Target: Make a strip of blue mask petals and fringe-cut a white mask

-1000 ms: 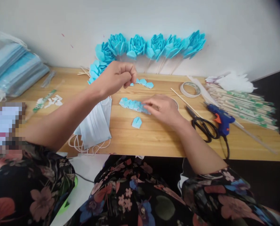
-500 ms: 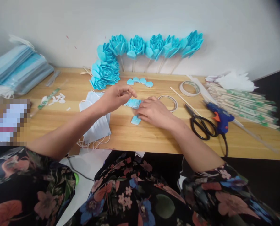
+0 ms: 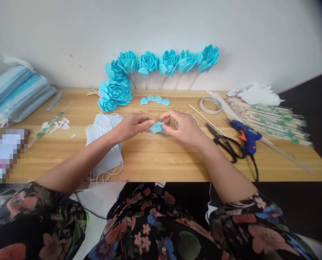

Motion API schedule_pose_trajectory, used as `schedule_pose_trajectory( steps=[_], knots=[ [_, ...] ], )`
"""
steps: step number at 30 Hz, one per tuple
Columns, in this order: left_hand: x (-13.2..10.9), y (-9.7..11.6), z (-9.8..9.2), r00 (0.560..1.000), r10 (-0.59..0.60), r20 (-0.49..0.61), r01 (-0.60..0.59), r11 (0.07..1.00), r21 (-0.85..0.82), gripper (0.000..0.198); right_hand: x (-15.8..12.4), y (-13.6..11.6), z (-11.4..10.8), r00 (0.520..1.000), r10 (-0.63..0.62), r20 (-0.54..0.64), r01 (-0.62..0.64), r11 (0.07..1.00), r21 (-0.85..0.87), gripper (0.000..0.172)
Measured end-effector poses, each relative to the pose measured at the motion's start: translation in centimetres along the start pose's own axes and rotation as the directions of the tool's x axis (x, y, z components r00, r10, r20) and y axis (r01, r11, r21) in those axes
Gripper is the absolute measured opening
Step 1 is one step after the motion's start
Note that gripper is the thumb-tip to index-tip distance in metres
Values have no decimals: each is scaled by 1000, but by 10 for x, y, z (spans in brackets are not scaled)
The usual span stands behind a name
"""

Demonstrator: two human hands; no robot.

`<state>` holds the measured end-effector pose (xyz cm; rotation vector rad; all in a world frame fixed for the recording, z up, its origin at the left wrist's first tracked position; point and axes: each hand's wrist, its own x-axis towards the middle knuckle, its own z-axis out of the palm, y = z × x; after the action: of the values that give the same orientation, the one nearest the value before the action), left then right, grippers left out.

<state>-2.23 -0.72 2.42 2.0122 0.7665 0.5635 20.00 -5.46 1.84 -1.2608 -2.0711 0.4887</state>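
Between my two hands is a small blue petal piece (image 3: 157,127), its surface facing me. My left hand (image 3: 135,126) pinches its left edge between thumb and fingers. With thumb and fingertips, my right hand (image 3: 181,126) grips its right side. Behind the hands, several cut blue petals (image 3: 154,99) lie in a curved row on the wooden table. A roll of tape lies partly hidden behind my right hand. Flat white-blue face masks (image 3: 106,144) lie beneath and beside my left forearm.
Finished blue flowers (image 3: 148,63) on sticks lean on the wall. Scissors (image 3: 226,144), a blue glue gun (image 3: 246,135), a tape roll (image 3: 210,105) and wrapped chopsticks (image 3: 274,121) lie right. A mask stack (image 3: 17,94), paper scraps (image 3: 60,124) and a phone (image 3: 6,155) are left.
The single petal near the front has been picked up from the table. My right hand has lifted and turned, and both hands now meet on the blue piece. The view has tilted slightly.
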Motion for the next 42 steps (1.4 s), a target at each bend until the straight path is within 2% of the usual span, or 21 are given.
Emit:
schedule_pose_trajectory(
  steps=[4,7,10,13,20,25,30,36,42],
  knots=[
    [6,-9,6,994,-96,-59,94,995,-28,27,0,1,1,999,21,-27,-20,999,44,22],
    [7,-13,8,987,-119,-112,113,992,-52,25,0,2,0,997,59,-43,-54,994,99,27],
    [6,-12,10,979,-132,-152,115,986,-120,24,-1,5,-1,988,151,-39,-137,958,252,32],
    [4,-9,11,973,-137,-186,101,977,-188,26,0,7,0,975,223,10,-206,879,430,34],
    [1,-5,16,976,-157,-154,105,948,-302,32,3,11,13,965,255,52,-240,795,557,21],
    [1,-6,16,973,-94,-210,40,968,-249,35,2,9,13,967,254,27,-232,829,508,19],
    [0,-2,20,948,38,-316,-43,999,-10,22,1,-2,10,972,233,14,-222,903,367,17],
    [-2,-3,22,932,148,-331,-85,976,198,9,2,-8,8,978,207,21,-206,949,240,14],
    [-2,-5,24,919,220,-327,-120,946,301,10,3,-9,8,980,197,12,-196,964,178,14]
  ],
)
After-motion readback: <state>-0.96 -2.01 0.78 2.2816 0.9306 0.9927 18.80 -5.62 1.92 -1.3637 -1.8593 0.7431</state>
